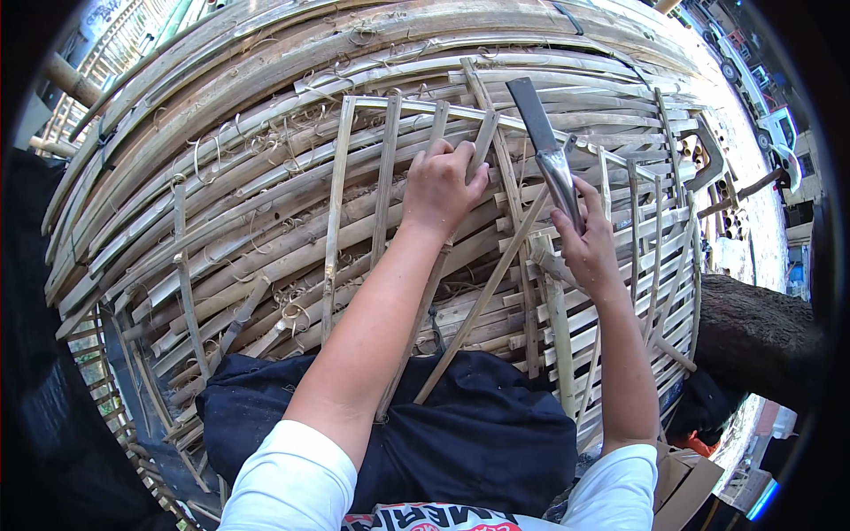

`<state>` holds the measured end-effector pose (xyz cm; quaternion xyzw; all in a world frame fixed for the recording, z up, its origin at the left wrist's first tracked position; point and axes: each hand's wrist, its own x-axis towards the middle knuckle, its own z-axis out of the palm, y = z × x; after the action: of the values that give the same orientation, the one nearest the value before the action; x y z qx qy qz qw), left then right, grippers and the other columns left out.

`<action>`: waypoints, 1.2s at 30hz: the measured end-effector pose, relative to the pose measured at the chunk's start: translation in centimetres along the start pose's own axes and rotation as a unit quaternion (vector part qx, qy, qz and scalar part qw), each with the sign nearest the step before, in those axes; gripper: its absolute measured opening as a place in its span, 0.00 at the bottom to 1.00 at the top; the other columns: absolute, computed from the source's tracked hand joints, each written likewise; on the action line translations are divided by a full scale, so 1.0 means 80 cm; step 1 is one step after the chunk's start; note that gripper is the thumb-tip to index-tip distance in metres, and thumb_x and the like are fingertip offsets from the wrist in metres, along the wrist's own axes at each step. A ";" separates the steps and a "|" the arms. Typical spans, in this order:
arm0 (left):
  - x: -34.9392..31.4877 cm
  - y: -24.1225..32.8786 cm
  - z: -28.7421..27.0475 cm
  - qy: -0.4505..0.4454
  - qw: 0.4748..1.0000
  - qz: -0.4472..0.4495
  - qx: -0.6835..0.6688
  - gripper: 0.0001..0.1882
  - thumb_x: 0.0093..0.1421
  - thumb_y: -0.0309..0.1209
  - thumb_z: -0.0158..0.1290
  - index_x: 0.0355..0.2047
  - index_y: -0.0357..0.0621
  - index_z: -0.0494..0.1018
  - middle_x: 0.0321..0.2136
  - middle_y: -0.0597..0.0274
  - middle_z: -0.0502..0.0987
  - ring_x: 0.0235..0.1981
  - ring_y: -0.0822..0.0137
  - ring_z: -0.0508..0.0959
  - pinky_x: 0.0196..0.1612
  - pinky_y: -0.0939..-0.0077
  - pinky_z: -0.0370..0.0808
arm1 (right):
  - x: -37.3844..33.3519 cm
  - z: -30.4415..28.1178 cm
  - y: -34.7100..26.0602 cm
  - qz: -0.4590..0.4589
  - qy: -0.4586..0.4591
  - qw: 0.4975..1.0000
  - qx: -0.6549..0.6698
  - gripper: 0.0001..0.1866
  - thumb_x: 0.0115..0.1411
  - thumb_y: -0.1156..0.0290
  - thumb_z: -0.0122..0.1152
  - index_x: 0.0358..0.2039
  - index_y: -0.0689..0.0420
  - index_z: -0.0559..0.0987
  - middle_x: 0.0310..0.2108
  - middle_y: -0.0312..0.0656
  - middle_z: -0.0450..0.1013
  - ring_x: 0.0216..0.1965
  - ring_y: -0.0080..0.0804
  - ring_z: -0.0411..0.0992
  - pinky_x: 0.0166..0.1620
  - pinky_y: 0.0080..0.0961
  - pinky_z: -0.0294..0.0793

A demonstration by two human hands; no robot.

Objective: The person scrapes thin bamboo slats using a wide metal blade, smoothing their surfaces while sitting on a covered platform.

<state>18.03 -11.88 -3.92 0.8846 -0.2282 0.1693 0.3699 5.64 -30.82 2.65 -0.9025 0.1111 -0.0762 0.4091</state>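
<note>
My left hand (440, 188) is closed around the upper part of a bamboo slat (483, 146), its fingers curled near a thin bamboo crosspiece (414, 106). More slats of this frame, such as the pale slat (338, 203), run down from the crosspiece toward my lap. My right hand (588, 239) grips a hand tool (542, 124) with a dark, flat, blunt end pointing up and a shiny metal shank; its exact kind is unclear. The tool is held just right of the left hand, above the slats. Dark cloth (496, 425) covers my lap, and slat ends rest against it.
Stacked split bamboo strips (266, 177) with curled shavings spread across the far side and left. A slatted bamboo panel (651, 239) stands at the right, beside a thick tree trunk (757, 336). A cardboard box (686, 482) lies low right. Vehicles (753, 84) are far right.
</note>
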 end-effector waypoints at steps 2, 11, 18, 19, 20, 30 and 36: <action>0.000 -0.004 0.005 0.020 0.999 0.029 -0.005 0.15 0.56 0.39 0.60 0.39 0.43 0.78 0.30 0.56 0.78 0.35 0.54 0.79 0.43 0.60 0.75 | -0.008 0.004 0.021 -0.025 0.014 1.000 -0.004 0.25 0.64 0.66 0.59 0.60 0.57 0.65 0.26 0.47 0.76 0.28 0.34 0.73 0.35 0.32 0.71; -0.001 -0.004 0.005 0.022 1.000 0.016 -0.002 0.15 0.56 0.39 0.60 0.39 0.43 0.79 0.27 0.56 0.77 0.33 0.55 0.79 0.41 0.61 0.76 | -0.016 0.014 0.013 -0.146 0.054 0.986 -0.063 0.22 0.65 0.72 0.57 0.60 0.52 0.68 0.42 0.54 0.76 0.38 0.52 0.77 0.41 0.41 0.75; -0.002 -0.004 0.008 0.021 0.999 0.028 -0.014 0.16 0.56 0.39 0.60 0.40 0.42 0.79 0.27 0.56 0.76 0.31 0.54 0.79 0.39 0.60 0.77 | -0.011 0.016 0.017 -0.178 0.068 0.974 -0.125 0.23 0.64 0.72 0.57 0.59 0.48 0.69 0.40 0.53 0.75 0.40 0.57 0.75 0.41 0.45 0.75; -0.002 -0.003 0.008 0.023 0.999 0.022 -0.016 0.15 0.56 0.39 0.60 0.40 0.42 0.79 0.27 0.56 0.76 0.31 0.54 0.79 0.39 0.61 0.77 | -0.008 0.016 0.018 -0.176 0.066 0.974 -0.125 0.23 0.64 0.72 0.57 0.59 0.48 0.69 0.40 0.53 0.75 0.40 0.57 0.75 0.41 0.45 0.75; -0.002 -0.002 0.008 0.025 0.999 0.016 -0.018 0.15 0.56 0.38 0.60 0.39 0.43 0.79 0.27 0.56 0.76 0.31 0.54 0.79 0.38 0.61 0.77 | -0.003 0.016 0.018 -0.146 0.037 0.976 -0.160 0.23 0.64 0.71 0.57 0.59 0.47 0.69 0.39 0.53 0.75 0.40 0.57 0.75 0.40 0.45 0.75; -0.002 -0.012 0.004 0.014 1.000 0.006 -0.020 0.15 0.55 0.38 0.61 0.39 0.43 0.79 0.28 0.56 0.76 0.28 0.54 0.80 0.37 0.60 0.78 | 0.008 0.010 -0.027 -0.254 0.090 0.955 -0.122 0.26 0.65 0.71 0.56 0.63 0.46 0.65 0.35 0.53 0.73 0.32 0.57 0.75 0.34 0.49 0.73; -0.003 -0.004 0.010 0.022 0.999 0.009 -0.028 0.16 0.54 0.38 0.62 0.40 0.43 0.79 0.29 0.55 0.76 0.30 0.54 0.81 0.37 0.62 0.79 | 0.017 0.019 -0.029 -0.143 -0.050 0.938 -0.311 0.24 0.66 0.66 0.55 0.62 0.46 0.64 0.31 0.53 0.71 0.32 0.59 0.75 0.33 0.50 0.74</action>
<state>18.05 -12.21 -4.74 0.8681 -0.2324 0.1852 0.3977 7.62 -28.61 3.51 -0.9937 -0.0217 -0.0507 0.0974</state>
